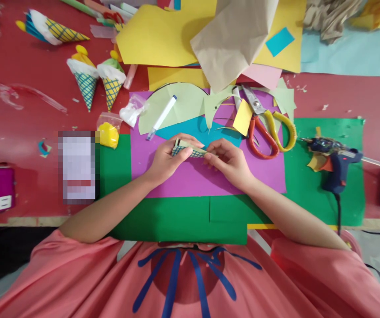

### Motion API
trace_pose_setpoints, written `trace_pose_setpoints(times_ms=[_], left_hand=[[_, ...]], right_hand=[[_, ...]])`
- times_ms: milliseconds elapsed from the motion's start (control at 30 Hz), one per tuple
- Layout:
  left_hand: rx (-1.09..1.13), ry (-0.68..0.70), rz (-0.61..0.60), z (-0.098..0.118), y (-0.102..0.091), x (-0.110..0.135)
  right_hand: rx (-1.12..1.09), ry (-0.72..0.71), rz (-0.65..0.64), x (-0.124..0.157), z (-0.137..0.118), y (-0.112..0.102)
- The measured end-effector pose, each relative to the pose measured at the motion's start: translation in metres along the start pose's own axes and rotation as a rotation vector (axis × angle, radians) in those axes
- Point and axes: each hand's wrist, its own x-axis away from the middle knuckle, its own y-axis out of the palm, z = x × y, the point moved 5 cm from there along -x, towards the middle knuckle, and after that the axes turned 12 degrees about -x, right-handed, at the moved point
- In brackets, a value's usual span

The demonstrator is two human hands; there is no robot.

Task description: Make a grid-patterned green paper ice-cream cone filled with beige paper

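Between my two hands is a small paper cone (190,150), pale green with a dark blue crisscross pattern, lying on its side with the wide end to the left. My left hand (173,158) is closed around that wide end, thumb on the near side. The fingers of my right hand (227,160) pinch the narrow tip. Below them lies a purple sheet (190,183). A blue paper piece (190,128) and a pale green paper piece (176,106) are just beyond. Scissors (264,119) with red and yellow handles rest to the right of my right hand.
A blue glue gun (337,168) sits on green sheets (316,207) at right. Finished paper cones (85,84) lie at upper left. Bags of yellow clay (108,134) and white clay (133,110), a marker (162,117) and brown paper (234,39) are also around.
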Motion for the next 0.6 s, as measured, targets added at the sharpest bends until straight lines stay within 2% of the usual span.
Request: trace_pose_setpoints(times_ms=[233, 400, 600], left_hand=[[-0.008, 0.011, 0.000, -0.0008, 0.0004, 0.0003], [-0.001, -0.065, -0.028, 0.0001, 0.0000, 0.0018], [0.082, -0.076, -0.076, -0.0001, 0.0015, 0.0023]], right_hand=[[0.010, -0.010, 0.020, -0.0005, 0.0017, -0.0021], [-0.041, 0.009, 0.040, -0.0004, 0.0024, -0.0045], [-0.071, 0.019, 0.055, -0.0006, 0.0016, -0.0054]])
